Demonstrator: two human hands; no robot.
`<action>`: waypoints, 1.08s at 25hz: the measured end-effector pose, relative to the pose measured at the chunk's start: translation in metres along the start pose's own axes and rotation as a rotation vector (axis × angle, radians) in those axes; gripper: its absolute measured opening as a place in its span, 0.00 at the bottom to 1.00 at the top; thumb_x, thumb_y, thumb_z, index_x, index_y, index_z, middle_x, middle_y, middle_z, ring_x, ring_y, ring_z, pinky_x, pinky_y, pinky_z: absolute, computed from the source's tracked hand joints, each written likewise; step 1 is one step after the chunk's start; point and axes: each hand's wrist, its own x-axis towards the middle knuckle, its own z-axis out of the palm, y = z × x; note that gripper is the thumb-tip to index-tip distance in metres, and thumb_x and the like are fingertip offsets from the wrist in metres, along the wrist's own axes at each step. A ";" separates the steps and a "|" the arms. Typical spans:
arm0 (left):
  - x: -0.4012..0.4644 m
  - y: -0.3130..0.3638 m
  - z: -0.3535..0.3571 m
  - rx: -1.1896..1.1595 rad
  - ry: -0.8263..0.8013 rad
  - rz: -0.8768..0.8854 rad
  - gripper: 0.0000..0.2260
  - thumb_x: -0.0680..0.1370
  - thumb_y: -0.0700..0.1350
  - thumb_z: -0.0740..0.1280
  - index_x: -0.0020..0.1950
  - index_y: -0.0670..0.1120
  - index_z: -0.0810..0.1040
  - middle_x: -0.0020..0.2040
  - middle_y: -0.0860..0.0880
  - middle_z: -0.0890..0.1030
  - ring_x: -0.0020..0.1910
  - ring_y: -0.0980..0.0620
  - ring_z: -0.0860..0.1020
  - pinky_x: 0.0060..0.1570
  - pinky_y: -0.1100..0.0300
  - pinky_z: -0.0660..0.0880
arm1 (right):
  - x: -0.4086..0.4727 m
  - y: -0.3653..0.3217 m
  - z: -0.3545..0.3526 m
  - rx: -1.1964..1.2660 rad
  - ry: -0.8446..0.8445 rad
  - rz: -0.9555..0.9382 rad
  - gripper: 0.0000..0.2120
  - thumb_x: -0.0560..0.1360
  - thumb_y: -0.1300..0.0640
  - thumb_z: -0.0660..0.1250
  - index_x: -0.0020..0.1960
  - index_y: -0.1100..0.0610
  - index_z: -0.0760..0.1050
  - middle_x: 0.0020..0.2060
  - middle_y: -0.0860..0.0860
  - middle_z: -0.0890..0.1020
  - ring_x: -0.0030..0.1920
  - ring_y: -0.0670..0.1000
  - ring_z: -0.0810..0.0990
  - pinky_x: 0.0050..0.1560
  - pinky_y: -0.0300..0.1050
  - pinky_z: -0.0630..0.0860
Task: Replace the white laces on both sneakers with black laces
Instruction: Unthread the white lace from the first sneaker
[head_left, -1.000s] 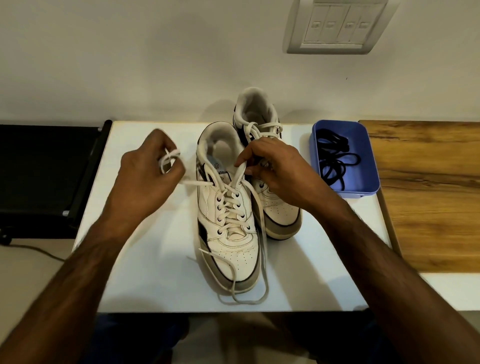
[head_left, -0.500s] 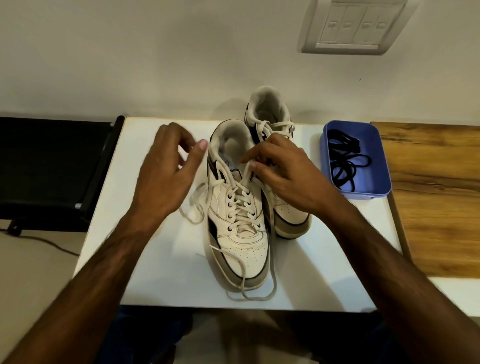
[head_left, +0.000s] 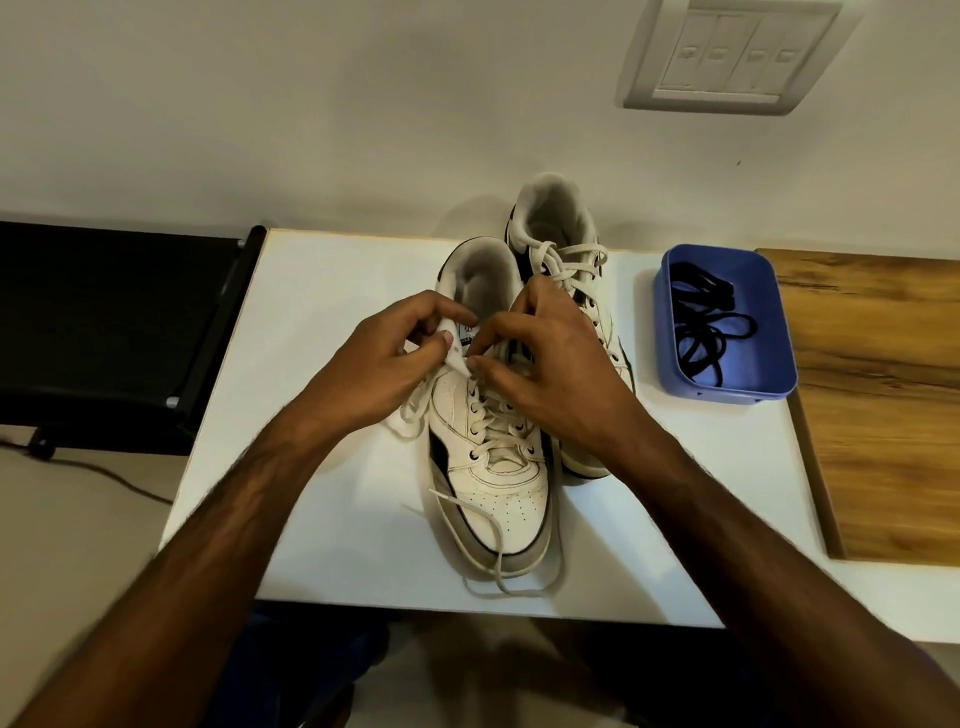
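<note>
Working at the collar of the nearer sneaker (head_left: 493, 467), toe pointing toward the camera, standing on the white tabletop (head_left: 322, 519); left hand (head_left: 379, 364) pinching the white lace (head_left: 457, 361) between thumb and fingers at the left side of the tongue; right hand (head_left: 550, 369) curling over the upper eyelets, thumb and forefinger closing toward the same lace spot, fingertips of the two hands nearly touching (whether the right fingers are actually gripping the lace cannot be told); lace running loose, crossing the lower eyelets, one loop sagging off the left side of the shoe, one end trailing over the toe cap and curling on the table just past the toe.

Standing just behind and to the right, touching the first, the second sneaker (head_left: 561, 244), partly hidden by the right hand, still laced in white with a loose tangle at its collar.

Lying coiled inside a blue plastic tray (head_left: 670, 332) near the right of the shoes, the black laces (head_left: 701, 327); tray resting on the white surface, its right edge beside a wooden board (head_left: 883, 405).

Showing on the wall above, a white switch panel (head_left: 727, 57); sitting to the left of the table, a black stand (head_left: 104, 322).
</note>
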 end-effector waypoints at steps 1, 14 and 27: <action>0.000 -0.002 0.000 -0.019 -0.015 0.000 0.12 0.81 0.47 0.61 0.62 0.55 0.79 0.53 0.51 0.82 0.53 0.52 0.79 0.56 0.53 0.77 | 0.000 -0.002 0.002 0.016 0.015 0.007 0.06 0.75 0.50 0.74 0.49 0.51 0.83 0.45 0.47 0.69 0.49 0.47 0.69 0.48 0.43 0.68; 0.005 -0.008 0.004 -0.088 -0.015 0.013 0.10 0.81 0.44 0.61 0.60 0.50 0.78 0.53 0.56 0.80 0.48 0.60 0.76 0.51 0.65 0.73 | -0.001 0.004 -0.005 0.264 -0.067 0.050 0.09 0.76 0.48 0.70 0.50 0.53 0.80 0.46 0.48 0.69 0.48 0.48 0.72 0.48 0.41 0.72; 0.007 -0.011 0.005 -0.072 -0.011 0.024 0.09 0.82 0.42 0.60 0.59 0.52 0.77 0.56 0.52 0.79 0.49 0.56 0.76 0.53 0.60 0.74 | 0.001 0.001 -0.020 0.490 -0.074 0.137 0.05 0.77 0.55 0.67 0.50 0.55 0.78 0.49 0.55 0.72 0.48 0.51 0.76 0.49 0.45 0.75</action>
